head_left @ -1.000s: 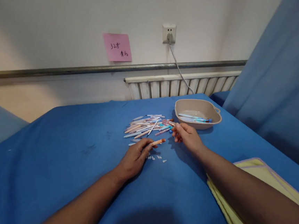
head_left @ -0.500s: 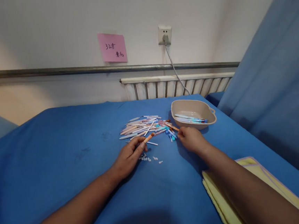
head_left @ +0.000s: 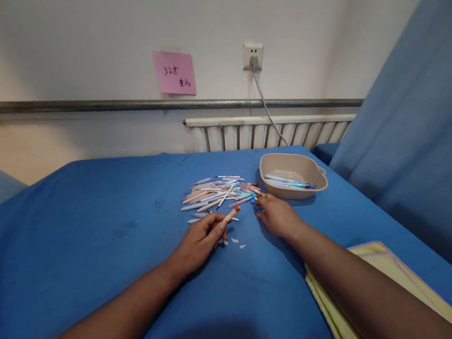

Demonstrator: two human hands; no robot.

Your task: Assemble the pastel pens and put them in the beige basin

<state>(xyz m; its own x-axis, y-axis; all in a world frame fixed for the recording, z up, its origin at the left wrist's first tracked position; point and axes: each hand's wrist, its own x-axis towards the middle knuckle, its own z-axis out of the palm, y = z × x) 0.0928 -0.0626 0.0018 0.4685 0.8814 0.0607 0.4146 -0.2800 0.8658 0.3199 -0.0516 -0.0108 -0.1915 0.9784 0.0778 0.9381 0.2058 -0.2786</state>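
My left hand (head_left: 198,241) is closed around an orange pen barrel (head_left: 232,214), its brownish end pointing up to the right. At the right end of a pile of pens (head_left: 208,196), my right hand (head_left: 279,215) reaches down with thumb and forefinger a little apart. Small blue caps (head_left: 254,201) show at those fingertips; whether they touch is unclear. The pile mixes white, peach, pink and pale blue barrels with thin white refills. Several small white pieces (head_left: 235,240) lie beside my left hand, some partly hidden by it.
A beige plastic basin (head_left: 318,185) stands behind my right hand, with several pale blue pens (head_left: 286,181) in it. Under my right forearm lies a folded yellow towel (head_left: 371,262). Blue cloth (head_left: 98,244) covers the surface. A blue curtain (head_left: 415,121) hangs at right.
My right hand has moved slightly left, off an orange pen and over the blue caps, and its fingers have parted. My left hand has shifted slightly right, still holding the orange barrel.
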